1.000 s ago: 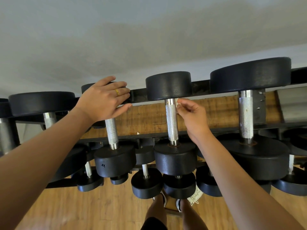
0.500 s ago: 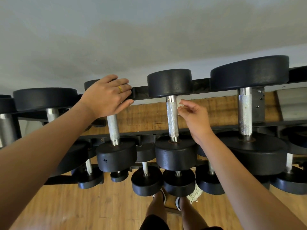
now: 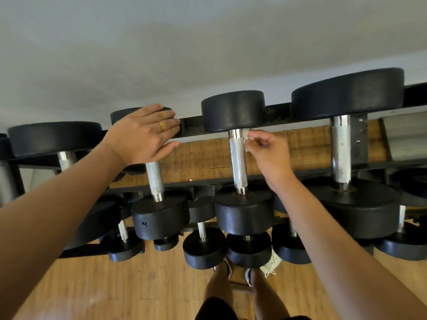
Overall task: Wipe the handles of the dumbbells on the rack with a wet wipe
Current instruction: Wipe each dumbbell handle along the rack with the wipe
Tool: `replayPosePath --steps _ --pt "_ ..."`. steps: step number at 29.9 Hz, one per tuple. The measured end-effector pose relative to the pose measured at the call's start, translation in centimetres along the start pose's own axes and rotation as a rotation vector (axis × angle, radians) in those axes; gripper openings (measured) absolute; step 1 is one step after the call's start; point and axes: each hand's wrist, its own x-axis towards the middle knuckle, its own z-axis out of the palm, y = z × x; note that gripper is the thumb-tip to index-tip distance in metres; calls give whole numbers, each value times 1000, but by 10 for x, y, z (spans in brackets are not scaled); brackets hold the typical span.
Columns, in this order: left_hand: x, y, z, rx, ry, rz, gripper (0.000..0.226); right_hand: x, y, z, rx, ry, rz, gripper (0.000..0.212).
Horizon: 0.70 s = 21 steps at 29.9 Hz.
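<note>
Fingers (image 3: 253, 135) of right hand (image 3: 269, 157) pinch wet wipe (image 3: 246, 133) at handle (image 3: 239, 163) top; left hand (image 3: 142, 135) flat on rack (image 3: 278, 114).

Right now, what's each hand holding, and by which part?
Right hand pinches the bunched wet wipe in its fingertips, at the middle handle. Left hand holds nothing, resting flat on a dumbbell head.

Two hands (image 3: 143, 132) (image 3: 270, 153), one wipe (image 3: 246, 134), one rack (image 3: 191, 128)

A plain pale wall (image 3: 161, 47) rises behind, above a warm brown wood-plank floor (image 3: 111, 287)
</note>
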Motion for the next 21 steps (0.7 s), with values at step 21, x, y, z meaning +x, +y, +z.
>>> replayPosePath --steps 21 --pt "1 5 -1 -28 69 -25 39 -48 27 -39 -243 -197 254 22"
